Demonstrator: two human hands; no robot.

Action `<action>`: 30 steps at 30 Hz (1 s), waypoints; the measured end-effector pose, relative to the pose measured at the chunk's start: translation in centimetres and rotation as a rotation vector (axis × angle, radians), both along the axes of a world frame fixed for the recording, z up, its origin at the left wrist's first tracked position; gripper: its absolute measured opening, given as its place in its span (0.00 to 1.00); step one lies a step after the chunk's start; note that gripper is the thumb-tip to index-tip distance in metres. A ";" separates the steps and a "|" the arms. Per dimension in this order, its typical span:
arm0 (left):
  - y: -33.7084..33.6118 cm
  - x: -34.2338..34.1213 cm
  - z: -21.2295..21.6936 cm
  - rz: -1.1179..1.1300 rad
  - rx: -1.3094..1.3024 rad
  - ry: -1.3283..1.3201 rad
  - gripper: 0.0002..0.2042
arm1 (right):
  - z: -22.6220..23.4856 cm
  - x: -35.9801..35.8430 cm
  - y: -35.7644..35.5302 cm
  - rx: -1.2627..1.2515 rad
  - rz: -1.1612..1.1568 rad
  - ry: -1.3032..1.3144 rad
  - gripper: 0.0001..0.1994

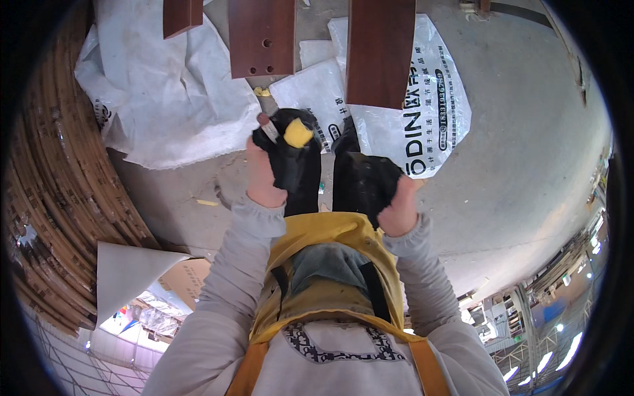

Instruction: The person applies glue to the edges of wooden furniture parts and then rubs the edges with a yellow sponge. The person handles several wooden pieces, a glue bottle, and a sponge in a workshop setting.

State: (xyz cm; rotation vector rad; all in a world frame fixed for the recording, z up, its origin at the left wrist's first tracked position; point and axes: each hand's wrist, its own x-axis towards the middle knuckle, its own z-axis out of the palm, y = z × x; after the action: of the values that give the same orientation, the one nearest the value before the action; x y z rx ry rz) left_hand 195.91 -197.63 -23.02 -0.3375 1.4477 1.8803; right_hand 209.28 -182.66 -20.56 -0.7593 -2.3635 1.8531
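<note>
My left hand (282, 162), in a black glove with bare skin at the wrist, is closed around a small yellow sponge-like block (298, 133) and a short stick (267, 127) with a reddish-brown tip. Lower and to the right, my right hand (380, 189) wears a black glove too. Its fingers blend into my dark trousers, so their pose and anything in them are hidden. Beyond both hands, the near ends of a reddish-brown board with drilled holes (262, 39) and a plain reddish-brown board (381, 56) point toward me; neither hand touches them.
A third brown board end (183, 16) shows at the far left. White sheeting (175, 92) and a printed plastic bag (439, 105) lie on the concrete floor. Stacked cardboard (56, 198) lines the left side. Yellow scraps (262, 92) lie near the boards. A yellow apron (330, 228) covers my front.
</note>
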 end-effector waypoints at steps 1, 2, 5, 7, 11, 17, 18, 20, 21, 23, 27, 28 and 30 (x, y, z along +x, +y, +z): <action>-0.5 -0.6 -0.1 0.075 0.259 -0.235 0.11 | 0.8 0.0 0.7 0.120 0.061 -0.030 0.17; -0.6 -0.3 0.2 0.021 0.229 -0.237 0.12 | 1.9 -0.1 1.4 0.240 0.123 -0.067 0.18; -0.2 0.7 1.0 -0.326 0.102 0.003 0.20 | 3.4 -1.0 2.9 0.450 0.247 0.060 0.23; 0.8 1.6 1.8 -0.435 0.103 0.070 0.23 | 4.6 -1.2 3.3 0.435 0.248 0.017 0.23; 1.7 2.7 3.1 -0.427 0.225 0.169 0.25 | 6.0 -1.2 4.3 0.474 0.332 0.026 0.22; 3.1 2.9 6.2 -0.454 0.143 0.164 0.23 | 7.0 -2.1 5.2 0.445 0.277 0.145 0.21; 3.4 2.8 6.5 -0.466 0.131 0.157 0.22 | 7.3 -2.4 5.4 0.497 0.281 0.192 0.21; 3.5 2.4 6.7 -0.542 0.105 0.282 0.22 | 7.2 -2.4 5.4 0.471 0.258 0.211 0.21; 3.6 2.4 6.7 -0.564 0.099 0.310 0.22 | 7.2 -2.4 5.5 0.457 0.254 0.209 0.21; 3.8 2.5 7.0 -0.541 0.117 0.226 0.23 | 7.4 -2.4 5.8 0.428 0.255 0.190 0.22; 4.0 3.5 7.1 -0.369 0.262 0.012 0.22 | 7.7 -2.5 6.6 0.416 0.294 0.197 0.23; 3.9 3.6 6.7 -0.371 0.288 0.048 0.22 | 7.8 -2.5 6.8 0.416 0.302 0.199 0.24; 3.9 3.6 6.8 -0.388 0.310 0.070 0.21 | 7.9 -2.5 7.2 0.406 0.310 0.192 0.25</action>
State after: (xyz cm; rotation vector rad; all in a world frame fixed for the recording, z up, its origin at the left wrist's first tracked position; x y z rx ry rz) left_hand 199.50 -193.74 -16.25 0.1504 1.1422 1.7679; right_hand 206.78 -175.49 -12.63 -0.1765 -2.7085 1.3686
